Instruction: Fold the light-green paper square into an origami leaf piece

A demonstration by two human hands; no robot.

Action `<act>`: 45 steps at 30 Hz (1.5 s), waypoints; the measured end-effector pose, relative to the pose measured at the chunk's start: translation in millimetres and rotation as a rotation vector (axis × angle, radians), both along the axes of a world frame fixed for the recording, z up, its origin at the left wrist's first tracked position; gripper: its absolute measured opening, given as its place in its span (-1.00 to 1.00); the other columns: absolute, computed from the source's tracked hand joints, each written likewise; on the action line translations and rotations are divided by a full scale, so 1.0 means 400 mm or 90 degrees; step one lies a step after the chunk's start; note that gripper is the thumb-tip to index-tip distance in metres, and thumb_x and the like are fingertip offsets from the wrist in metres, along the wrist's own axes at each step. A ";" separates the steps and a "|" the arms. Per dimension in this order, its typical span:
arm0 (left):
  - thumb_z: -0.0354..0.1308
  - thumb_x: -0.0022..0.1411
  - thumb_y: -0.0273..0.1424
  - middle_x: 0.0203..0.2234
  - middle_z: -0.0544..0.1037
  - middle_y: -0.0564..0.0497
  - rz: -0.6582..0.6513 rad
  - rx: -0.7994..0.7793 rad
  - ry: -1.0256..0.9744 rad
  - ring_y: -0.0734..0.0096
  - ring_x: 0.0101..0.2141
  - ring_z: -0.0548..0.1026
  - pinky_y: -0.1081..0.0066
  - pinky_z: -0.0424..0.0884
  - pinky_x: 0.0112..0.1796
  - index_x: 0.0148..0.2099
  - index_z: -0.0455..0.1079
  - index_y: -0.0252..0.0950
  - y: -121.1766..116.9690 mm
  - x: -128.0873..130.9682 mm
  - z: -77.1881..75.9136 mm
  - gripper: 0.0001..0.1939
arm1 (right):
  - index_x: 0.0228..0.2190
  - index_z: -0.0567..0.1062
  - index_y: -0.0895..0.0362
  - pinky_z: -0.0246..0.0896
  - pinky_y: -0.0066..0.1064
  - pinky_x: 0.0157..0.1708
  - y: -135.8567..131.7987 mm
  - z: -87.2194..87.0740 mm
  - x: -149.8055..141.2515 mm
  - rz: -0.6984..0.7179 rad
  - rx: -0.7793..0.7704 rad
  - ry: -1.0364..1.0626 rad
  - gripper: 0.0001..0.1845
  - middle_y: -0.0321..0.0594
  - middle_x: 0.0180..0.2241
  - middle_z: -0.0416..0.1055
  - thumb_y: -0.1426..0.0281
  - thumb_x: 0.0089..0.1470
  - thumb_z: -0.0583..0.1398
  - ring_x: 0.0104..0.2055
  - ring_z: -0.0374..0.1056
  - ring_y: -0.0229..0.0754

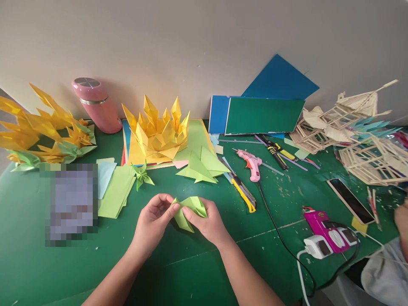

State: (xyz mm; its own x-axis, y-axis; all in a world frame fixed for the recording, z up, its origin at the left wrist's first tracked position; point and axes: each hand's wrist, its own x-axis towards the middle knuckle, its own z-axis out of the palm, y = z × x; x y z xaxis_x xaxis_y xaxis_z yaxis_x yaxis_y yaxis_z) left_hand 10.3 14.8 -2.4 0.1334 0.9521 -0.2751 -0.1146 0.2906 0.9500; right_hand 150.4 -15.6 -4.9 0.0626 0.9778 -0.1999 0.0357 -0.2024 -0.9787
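A light green folded paper piece [188,211] is held just above the green table [178,272], between both hands. My left hand [153,223] pinches its left side with fingers and thumb closed. My right hand [208,222] grips its right side, fingers curled over the folds. Behind the hands lie two folded green paper shapes [201,166] and a small green origami flower [142,175]. A large yellow origami lotus [157,132] sits on coloured paper sheets further back.
A stack of light green sheets [116,191] lies left. A yellow utility knife [242,192], pink glue gun [251,165] with black cord, pink power strip [328,233] and phone [350,200] lie right. Stick models [366,140] stand far right. Another person's sleeve [387,267] shows at the right edge.
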 end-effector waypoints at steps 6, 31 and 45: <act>0.39 -0.18 -0.18 -0.48 0.48 0.08 0.034 0.001 0.002 0.45 -0.41 0.46 0.50 0.42 -0.38 -0.32 0.45 -0.25 -0.002 0.003 -0.009 -0.62 | -0.57 0.40 0.16 0.06 -0.52 -0.55 -0.004 -0.002 0.002 0.025 0.040 0.003 -0.71 -0.38 -0.61 0.17 0.19 -0.03 0.20 -0.53 0.07 -0.34; 0.33 -0.24 0.04 -0.54 0.50 0.04 0.108 0.010 0.059 0.39 -0.44 0.44 0.43 0.39 -0.35 -0.51 0.40 -0.27 -0.009 0.010 -0.008 -0.53 | -0.66 0.23 0.13 -0.03 -0.51 -0.57 -0.002 0.000 -0.008 0.025 0.044 -0.115 -0.68 -0.42 -0.64 0.10 0.25 -0.09 0.23 -0.55 0.03 -0.35; 0.24 -0.01 -0.05 -0.57 0.40 0.11 0.082 0.082 0.093 0.49 -0.52 0.34 0.51 0.32 -0.50 -0.43 0.33 -0.25 -0.022 0.008 -0.029 -0.64 | -0.67 0.22 0.12 0.01 -0.50 -0.55 -0.007 -0.008 -0.023 0.023 0.092 -0.139 -0.70 -0.43 -0.64 0.13 0.32 -0.11 0.23 -0.56 0.06 -0.35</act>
